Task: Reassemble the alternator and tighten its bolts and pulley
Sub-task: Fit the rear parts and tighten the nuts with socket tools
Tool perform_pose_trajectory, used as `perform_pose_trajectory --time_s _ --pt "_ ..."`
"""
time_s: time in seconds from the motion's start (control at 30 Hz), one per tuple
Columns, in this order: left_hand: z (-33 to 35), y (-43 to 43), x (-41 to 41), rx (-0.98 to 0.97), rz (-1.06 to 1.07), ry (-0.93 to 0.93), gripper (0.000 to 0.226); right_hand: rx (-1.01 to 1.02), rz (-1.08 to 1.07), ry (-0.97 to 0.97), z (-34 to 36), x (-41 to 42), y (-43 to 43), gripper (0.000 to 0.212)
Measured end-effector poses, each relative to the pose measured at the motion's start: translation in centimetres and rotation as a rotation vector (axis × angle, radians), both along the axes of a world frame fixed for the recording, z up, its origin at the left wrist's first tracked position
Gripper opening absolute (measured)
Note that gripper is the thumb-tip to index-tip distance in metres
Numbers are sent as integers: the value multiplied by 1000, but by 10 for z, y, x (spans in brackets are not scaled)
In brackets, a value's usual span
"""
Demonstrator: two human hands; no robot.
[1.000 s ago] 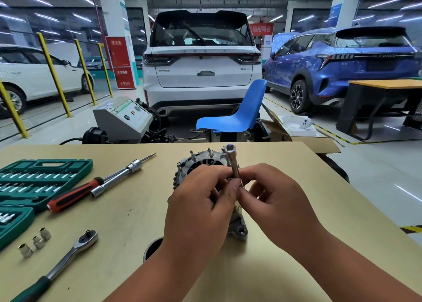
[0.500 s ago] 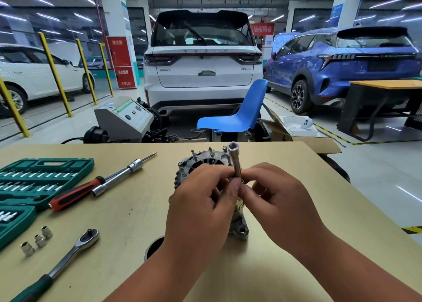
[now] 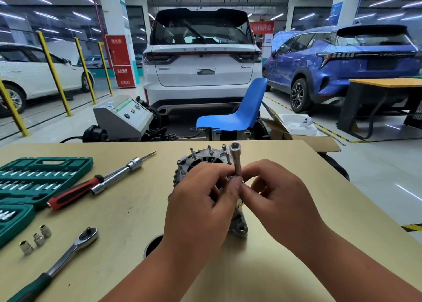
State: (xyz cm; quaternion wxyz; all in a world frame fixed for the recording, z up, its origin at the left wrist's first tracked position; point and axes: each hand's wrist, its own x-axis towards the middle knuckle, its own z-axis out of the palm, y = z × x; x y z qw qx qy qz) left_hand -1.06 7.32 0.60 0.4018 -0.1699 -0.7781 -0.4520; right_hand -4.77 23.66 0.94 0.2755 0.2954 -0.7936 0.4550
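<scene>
On the head camera, the alternator stood mid-table behind both hands. The left hand and right hand pinched an upright long socket over it with curled fingertips; its lower end, perhaps on a bolt, was hidden.

"The alternator housing?"
"Cast metal, dull grey, rough. The long socket is brighter, satin metal."
"And the tabletop?"
"Smooth, matt, pale wood look. The ratchet head is polished chrome, and the tool case is matt green plastic."
</scene>
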Motion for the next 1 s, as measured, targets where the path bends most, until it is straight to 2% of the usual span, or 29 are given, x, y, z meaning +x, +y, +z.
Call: perform_pose_trajectory --time_s 0.13,0.3,0.47,0.67,0.8,1.0 --pt "1 0 1 4 0 -3 12 -3 57 10 1 1 1 19" --pt "0 0 1 0 14 -8 10 0 5 8 0 0 0 8" --pt "0 0 1 7 -2 -5 12 -5 65 22 1 2 1 21" --pt "0 0 0 -3 14 0 10 -11 18 15 1 0 -1 10" --pt "-1 0 1 0 7 -3 11 -7 46 20 1 2 -1 22" --pt "-1 0 1 -9 -1 -8 11 -11 -1 -25 0 1 -1 9"
